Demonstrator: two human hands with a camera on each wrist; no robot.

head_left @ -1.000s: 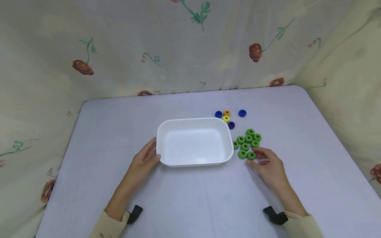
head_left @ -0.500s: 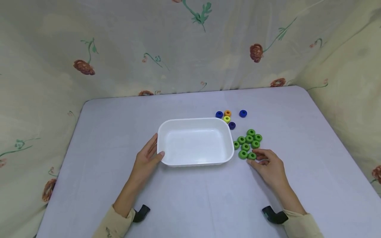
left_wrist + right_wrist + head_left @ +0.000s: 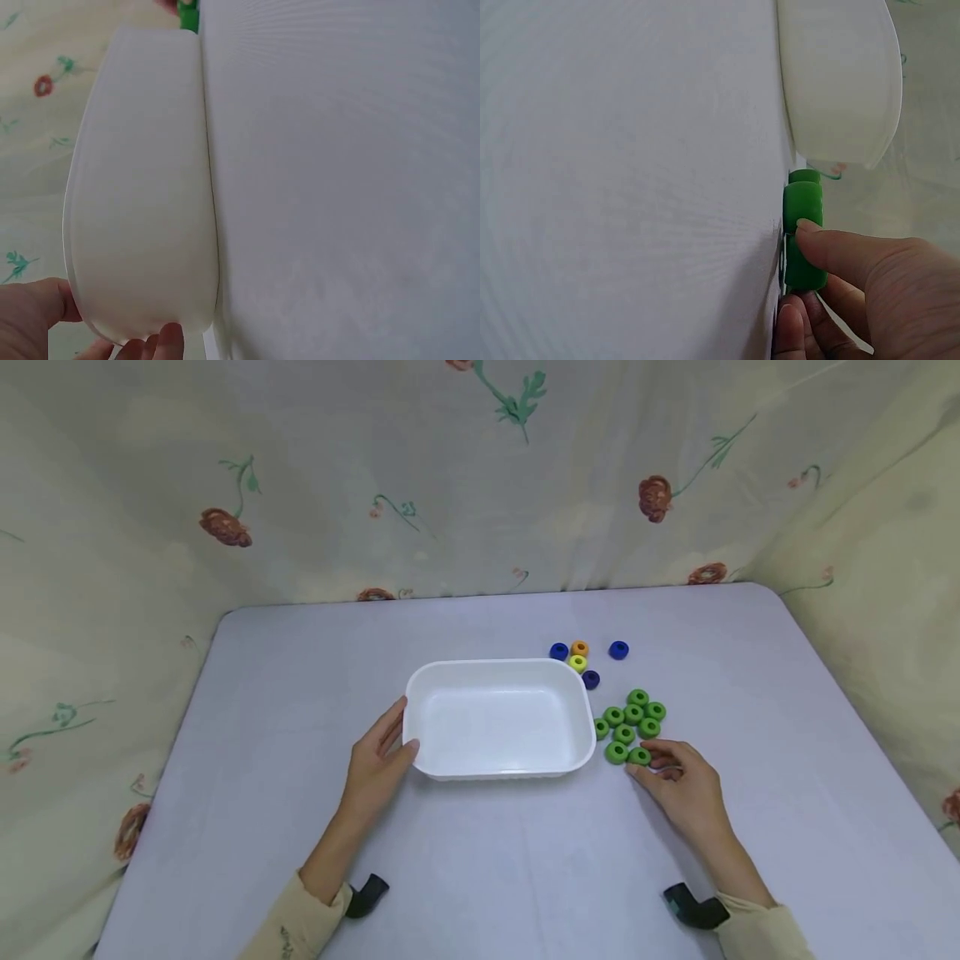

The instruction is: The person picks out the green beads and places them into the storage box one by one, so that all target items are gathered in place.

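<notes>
A white plastic tray (image 3: pixel 498 718) stands mid-table. My left hand (image 3: pixel 373 775) grips its left end, thumb over the rim and fingers along the outer wall. From the left wrist view, the tray's outer side (image 3: pixel 142 180) shows with the fingertips against its near end. My right hand (image 3: pixel 686 789) pinches a green bead (image 3: pixel 640 756) at the near edge of a cluster of green beads (image 3: pixel 623 733) right of the tray. The thumb lies on the held bead (image 3: pixel 804 264) in the right wrist view, with fingers on its other side. That bead still sits on the table.
Behind the green cluster lie an orange bead (image 3: pixel 580 647), a yellow bead (image 3: pixel 577 663) and a few blue beads, one blue bead (image 3: pixel 618 650) lying apart. A pale cloth covers the table (image 3: pixel 480 868). Flowered curtains (image 3: pixel 450 485) hang around its back and sides.
My left thumb has come further over the tray's rim, and the left forearm has shifted right. The right hand stays at the same green bead. The whole head view has drifted slightly.
</notes>
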